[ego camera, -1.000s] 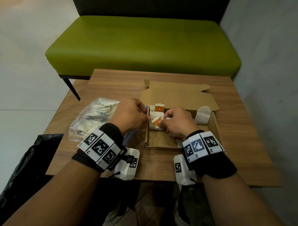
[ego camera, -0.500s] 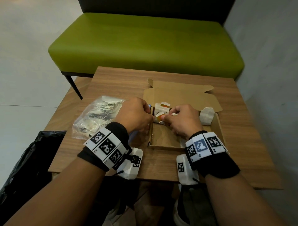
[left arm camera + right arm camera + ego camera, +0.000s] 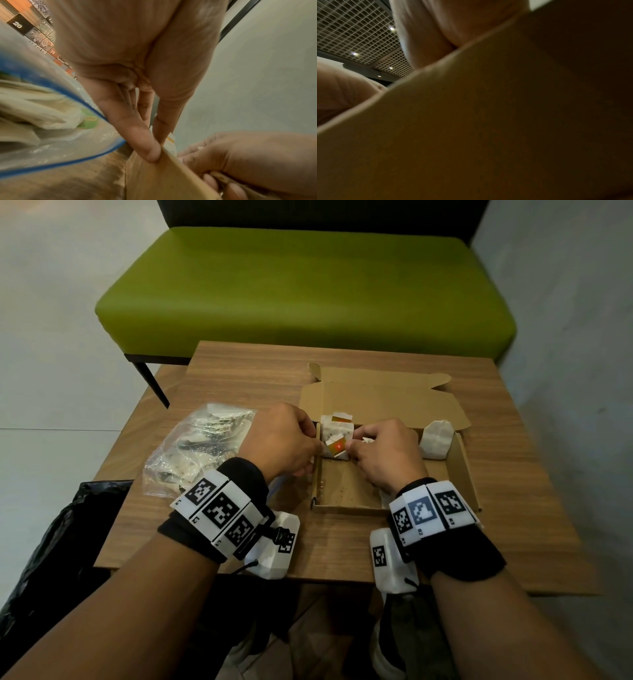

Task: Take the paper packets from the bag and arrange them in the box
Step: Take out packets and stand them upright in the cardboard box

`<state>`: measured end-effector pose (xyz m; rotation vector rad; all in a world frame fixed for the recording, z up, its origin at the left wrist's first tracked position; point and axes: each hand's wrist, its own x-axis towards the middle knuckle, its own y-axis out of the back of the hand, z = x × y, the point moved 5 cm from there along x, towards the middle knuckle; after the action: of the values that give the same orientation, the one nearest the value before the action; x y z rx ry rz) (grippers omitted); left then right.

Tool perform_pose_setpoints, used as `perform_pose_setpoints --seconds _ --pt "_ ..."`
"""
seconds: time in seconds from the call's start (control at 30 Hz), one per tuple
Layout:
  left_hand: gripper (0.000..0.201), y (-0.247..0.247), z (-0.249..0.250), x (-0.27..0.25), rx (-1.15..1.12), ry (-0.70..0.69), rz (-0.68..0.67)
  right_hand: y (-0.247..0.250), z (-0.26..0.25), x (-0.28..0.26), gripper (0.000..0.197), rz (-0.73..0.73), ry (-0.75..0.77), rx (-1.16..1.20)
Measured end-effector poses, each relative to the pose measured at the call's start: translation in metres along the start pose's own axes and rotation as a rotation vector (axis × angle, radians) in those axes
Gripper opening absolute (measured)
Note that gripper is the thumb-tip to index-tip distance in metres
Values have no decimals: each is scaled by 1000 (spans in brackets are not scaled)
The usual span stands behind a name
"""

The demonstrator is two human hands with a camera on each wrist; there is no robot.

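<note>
An open cardboard box (image 3: 346, 503) lies on the wooden table. Two white paper packets (image 3: 337, 433) with orange tags stand in its far left corner. Another packet (image 3: 436, 440) leans on its right wall. My right hand (image 3: 356, 445) is inside the box, fingers curled on the nearer corner packet. My left hand (image 3: 317, 445) pinches the box's left wall (image 3: 163, 175) between thumb and finger (image 3: 150, 152), just beside that packet. The clear zip bag (image 3: 198, 446) with several packets lies left of the box. The right wrist view shows mostly cardboard.
A green bench (image 3: 301, 292) stands behind the table (image 3: 513, 542). A black plastic bag (image 3: 51, 542) sits on the floor at the table's near left corner. A grey wall runs along the right.
Both hands have edged the nearer orange-tagged packet toward the box's far left corner, up against the packet standing there. The head camera has tilted slightly.
</note>
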<state>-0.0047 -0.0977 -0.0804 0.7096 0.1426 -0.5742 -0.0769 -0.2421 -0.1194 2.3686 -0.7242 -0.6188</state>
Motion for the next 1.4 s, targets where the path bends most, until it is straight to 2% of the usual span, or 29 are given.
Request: perform_pose_setpoints --seconds 0.1,0.23,0.4,0.6,0.77,0.9,1.0,1.03,1.13,1.2,1.23,1.3,1.4 --pt "11 -1 0 1 9 -3 -7 7 -2 -2 21 6 12 0" --pt "10 -1 0 3 6 5 -15 36 1 -8 5 8 -4 -51" --pt "7 1 2 7 -12 24 2 77 13 -21 26 -92 -35 -206" --pt "7 0 6 7 10 32 21 79 31 -32 55 -241 -79 -432" --pt "10 0 7 5 19 46 22 74 33 -32 57 -273 -41 -530" --pt "10 0 7 5 36 31 33 71 32 -28 68 -295 -36 -501" --pt "11 0 6 7 72 23 31 74 33 -25 51 -254 -32 -409" --pt "12 2 6 8 149 -7 54 75 32 -23 43 -234 -29 -371" --pt "16 8 16 7 435 -168 236 82 31 -19 25 -171 -14 -168" --pt "20 11 28 2 405 -290 301 86 28 -17 12 -127 -17 98" --pt "21 10 35 -2 369 -342 292 86 24 -17 8 -112 -13 230" --pt "25 3 44 -6 273 -397 181 84 15 -17 9 -106 4 487" --pt "24 -13 47 -11 19 -349 -29 74 -1 -19 12 -165 11 765"
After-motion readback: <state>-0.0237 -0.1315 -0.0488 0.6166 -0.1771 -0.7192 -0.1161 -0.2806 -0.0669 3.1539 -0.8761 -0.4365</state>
